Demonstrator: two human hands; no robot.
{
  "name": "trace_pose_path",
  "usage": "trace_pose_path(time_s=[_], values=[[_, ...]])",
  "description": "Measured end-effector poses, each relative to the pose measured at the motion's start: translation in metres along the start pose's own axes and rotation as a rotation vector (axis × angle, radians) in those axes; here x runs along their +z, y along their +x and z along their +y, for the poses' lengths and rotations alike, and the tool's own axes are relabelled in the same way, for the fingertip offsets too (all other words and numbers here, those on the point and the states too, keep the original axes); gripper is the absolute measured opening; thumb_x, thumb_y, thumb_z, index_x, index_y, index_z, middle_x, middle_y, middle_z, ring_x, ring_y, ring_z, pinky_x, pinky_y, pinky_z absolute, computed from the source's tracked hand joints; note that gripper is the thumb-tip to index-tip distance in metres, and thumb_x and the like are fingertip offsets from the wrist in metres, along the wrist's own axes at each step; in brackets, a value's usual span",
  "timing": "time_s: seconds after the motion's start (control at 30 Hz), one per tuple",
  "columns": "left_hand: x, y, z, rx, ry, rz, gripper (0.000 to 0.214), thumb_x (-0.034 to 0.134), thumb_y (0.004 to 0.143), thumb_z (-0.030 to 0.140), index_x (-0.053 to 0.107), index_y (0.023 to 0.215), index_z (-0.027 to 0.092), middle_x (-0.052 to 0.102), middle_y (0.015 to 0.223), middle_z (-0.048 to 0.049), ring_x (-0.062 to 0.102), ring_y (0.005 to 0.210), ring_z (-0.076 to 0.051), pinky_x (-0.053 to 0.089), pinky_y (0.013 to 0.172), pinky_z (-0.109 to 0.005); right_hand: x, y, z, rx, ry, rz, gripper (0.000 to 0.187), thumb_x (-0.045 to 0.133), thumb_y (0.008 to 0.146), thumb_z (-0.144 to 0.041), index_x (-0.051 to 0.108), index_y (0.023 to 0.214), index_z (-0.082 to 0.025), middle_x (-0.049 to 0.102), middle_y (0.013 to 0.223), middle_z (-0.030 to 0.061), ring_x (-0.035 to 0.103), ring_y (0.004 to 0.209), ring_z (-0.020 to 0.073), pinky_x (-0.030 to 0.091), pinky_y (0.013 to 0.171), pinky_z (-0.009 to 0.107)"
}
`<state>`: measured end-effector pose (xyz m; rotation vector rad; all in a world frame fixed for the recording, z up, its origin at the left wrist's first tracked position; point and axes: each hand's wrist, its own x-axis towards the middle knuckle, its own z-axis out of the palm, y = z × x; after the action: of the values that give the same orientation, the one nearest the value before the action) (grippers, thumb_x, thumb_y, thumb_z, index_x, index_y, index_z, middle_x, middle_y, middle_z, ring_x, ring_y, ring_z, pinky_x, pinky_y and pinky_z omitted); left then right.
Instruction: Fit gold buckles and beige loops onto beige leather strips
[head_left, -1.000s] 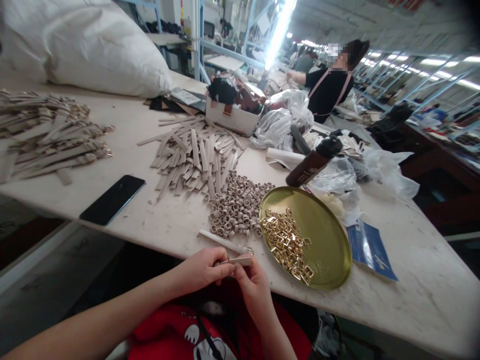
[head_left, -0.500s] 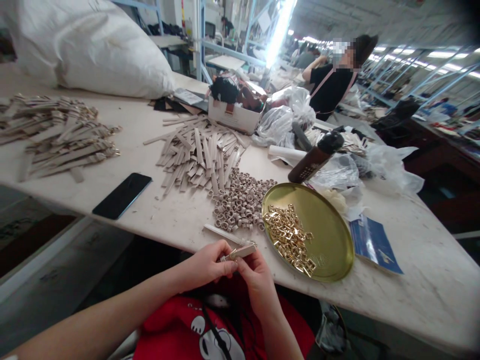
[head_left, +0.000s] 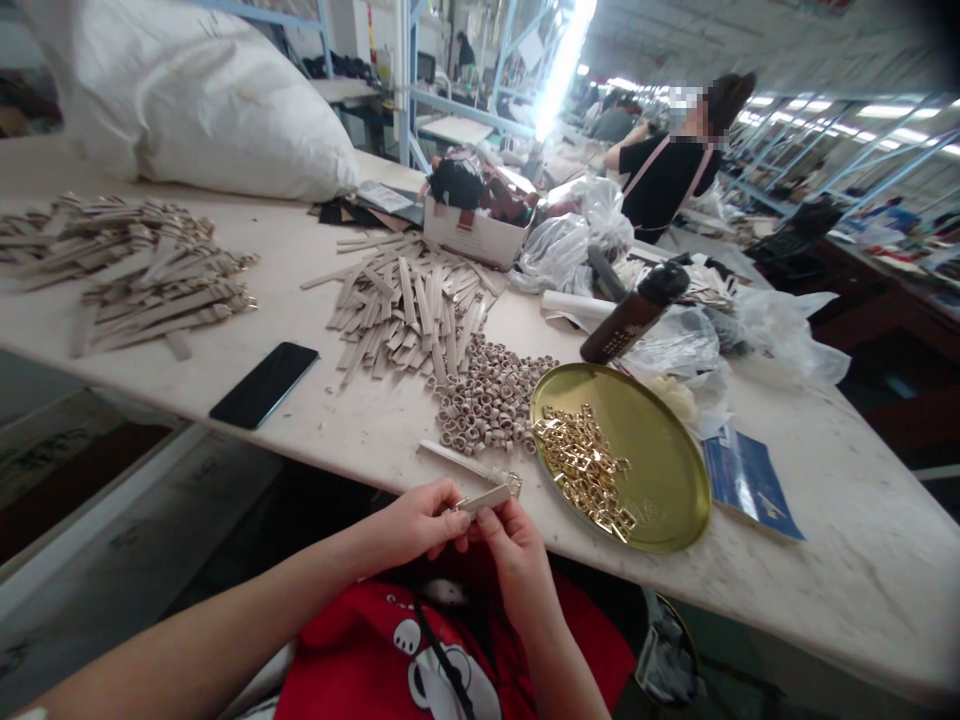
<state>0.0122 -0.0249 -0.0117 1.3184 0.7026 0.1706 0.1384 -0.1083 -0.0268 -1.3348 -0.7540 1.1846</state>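
Between my two hands, just off the table's front edge, is a short beige strap (head_left: 486,498) with a small gold buckle near its left end. My left hand (head_left: 427,520) pinches the buckle end. My right hand (head_left: 514,540) has thumb and fingers closed on the strap's other end. Behind them on the table lies another strap (head_left: 461,460) with a buckle. Beyond it spreads a heap of small beige loops (head_left: 491,400), and farther back a pile of loose straps (head_left: 409,310). To the right, gold buckles (head_left: 581,465) lie on a round gold tray (head_left: 667,500).
At the left are a black phone (head_left: 264,385), a pile of buckled straps (head_left: 157,265) and a big white sack (head_left: 217,110). A dark bottle (head_left: 630,315), plastic bags, a filled box (head_left: 472,238) and a blue booklet (head_left: 750,485) stand or lie rightward. A person works behind.
The view has shifted slightly, so the table's things appear a little to the right. Both hands still hold the strap, and its buckle end is now more covered by the left fingers.
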Motion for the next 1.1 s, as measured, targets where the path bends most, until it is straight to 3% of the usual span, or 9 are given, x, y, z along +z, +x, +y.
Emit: trace_pose_path(time_s=[0.2,0.33,0.47,0.67,0.87,0.93,1.0,1.1], values=[[0.008,-0.003,0.002,-0.010,0.056,0.111,0.022,0.048,0.076,0.039,0.043,0.072,0.017,0.053,0.059,0.0040,0.037,0.043,-0.006,0.026,0.041,-0.018,0.001,-0.005,-0.005,-0.260,-0.368,0.121,0.010,0.054,0.080,-0.027,0.059,0.073,-0.021,0.056,0.071,0.0007,0.050,0.068,0.0152,0.039,0.064,0.026],[0.013,-0.007,0.005,0.012,0.238,0.245,0.022,0.046,0.078,0.036,0.047,0.069,0.016,0.051,0.057,0.0039,0.041,0.049,-0.008,0.029,0.045,-0.019,-0.001,-0.001,-0.002,-0.125,-0.249,0.110,0.011,0.056,0.078,-0.028,0.056,0.072,-0.020,0.055,0.066,-0.0005,0.049,0.062,0.0139,0.040,0.060,0.025],[0.012,-0.005,0.005,0.017,0.345,0.206,0.021,0.044,0.078,0.034,0.049,0.067,0.016,0.054,0.059,0.0029,0.046,0.055,-0.010,0.032,0.050,-0.020,-0.004,0.005,0.003,0.040,-0.030,-0.012,0.015,0.056,0.076,-0.033,0.053,0.074,-0.018,0.056,0.066,-0.0017,0.050,0.061,0.0127,0.041,0.059,0.024],[0.014,0.006,0.001,-0.055,0.376,0.253,0.018,0.042,0.077,0.031,0.046,0.066,0.017,0.054,0.056,0.0033,0.047,0.053,-0.011,0.033,0.049,-0.020,-0.013,0.006,0.013,-0.081,-0.282,0.085,0.014,0.056,0.077,-0.030,0.053,0.071,-0.018,0.053,0.066,-0.0013,0.048,0.062,0.0128,0.039,0.058,0.024],[0.007,0.013,0.010,-0.061,0.434,0.140,0.017,0.044,0.075,0.032,0.048,0.067,0.017,0.056,0.059,0.0029,0.047,0.054,-0.011,0.032,0.048,-0.019,-0.017,0.010,0.016,0.072,-0.023,-0.026,0.015,0.053,0.080,-0.033,0.053,0.077,-0.019,0.054,0.068,-0.0015,0.050,0.063,0.0131,0.041,0.061,0.025],[0.005,0.014,0.011,-0.111,0.376,0.096,0.015,0.044,0.074,0.031,0.045,0.067,0.018,0.055,0.057,0.0041,0.045,0.049,-0.010,0.030,0.044,-0.019,-0.017,0.010,0.016,-0.004,-0.109,0.007,0.013,0.054,0.079,-0.030,0.052,0.074,-0.019,0.052,0.066,-0.0019,0.048,0.062,0.0126,0.040,0.060,0.025],[0.004,0.015,0.012,-0.137,0.346,0.083,0.014,0.043,0.074,0.031,0.044,0.067,0.018,0.054,0.055,0.0047,0.043,0.046,-0.009,0.030,0.043,-0.019,-0.018,0.008,0.016,-0.181,-0.295,0.061,0.009,0.055,0.078,-0.025,0.053,0.072,-0.019,0.053,0.068,-0.0009,0.048,0.066,0.0133,0.038,0.062,0.025],[0.006,0.015,0.014,-0.088,0.443,0.123,0.014,0.044,0.074,0.029,0.046,0.065,0.018,0.055,0.057,0.0034,0.046,0.052,-0.010,0.031,0.047,-0.019,-0.021,0.007,0.015,-0.323,-0.437,0.079,0.007,0.055,0.077,-0.021,0.054,0.071,-0.019,0.054,0.072,0.0005,0.048,0.070,0.0143,0.038,0.066,0.026]])
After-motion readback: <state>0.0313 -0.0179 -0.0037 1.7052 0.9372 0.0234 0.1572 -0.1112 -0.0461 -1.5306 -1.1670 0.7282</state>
